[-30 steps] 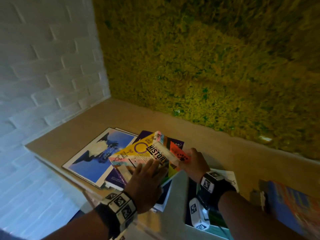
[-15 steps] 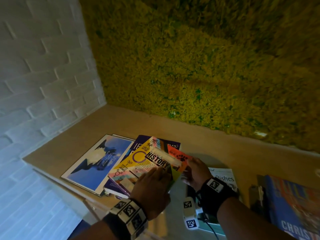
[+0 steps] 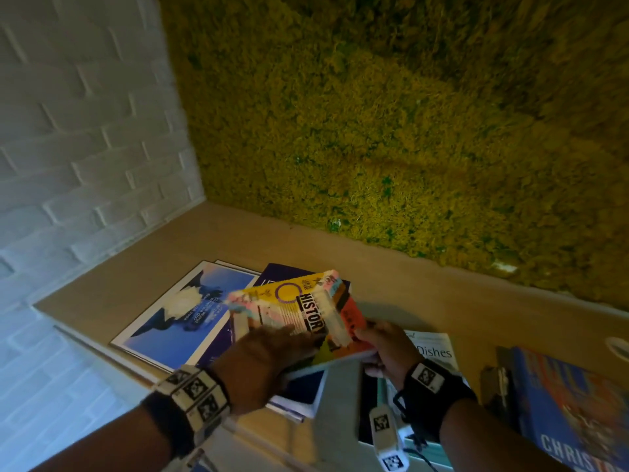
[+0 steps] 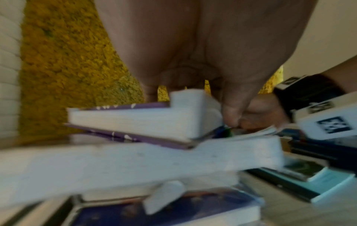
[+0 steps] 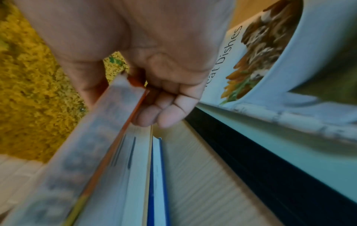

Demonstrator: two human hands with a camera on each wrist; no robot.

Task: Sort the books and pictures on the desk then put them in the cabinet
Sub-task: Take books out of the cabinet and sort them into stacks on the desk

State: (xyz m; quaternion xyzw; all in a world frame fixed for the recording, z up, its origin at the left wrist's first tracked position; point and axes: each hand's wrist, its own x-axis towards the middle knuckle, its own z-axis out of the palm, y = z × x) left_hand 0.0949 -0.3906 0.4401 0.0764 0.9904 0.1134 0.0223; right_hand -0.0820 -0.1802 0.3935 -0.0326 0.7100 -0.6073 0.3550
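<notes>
Both hands hold a yellow and orange "History" book (image 3: 306, 315), lifted and tilted above a stack on the tan desk (image 3: 425, 301). My left hand (image 3: 262, 362) lies with its fingers on the cover at the near left corner, its thumb (image 4: 230, 113) curled down at the book's edge. At the right edge, my right hand (image 3: 384, 345) pinches the book (image 5: 108, 137), thumb on top and fingers (image 5: 164, 111) curled beneath. Below lie a purple book (image 3: 282, 274) and a large blue picture (image 3: 177, 318).
A "Dishes" cookbook (image 3: 435, 352) lies just right of my right hand, over a dark and teal book (image 3: 371, 403). A thick blue book (image 3: 571, 413) sits at the far right. A moss wall (image 3: 374, 131) backs the desk and white brick (image 3: 85, 131) closes the left.
The History book has come up off the stack and tilted. My left hand went from lying flat on the cover to gripping its near corner; my right hand kept its pinch.
</notes>
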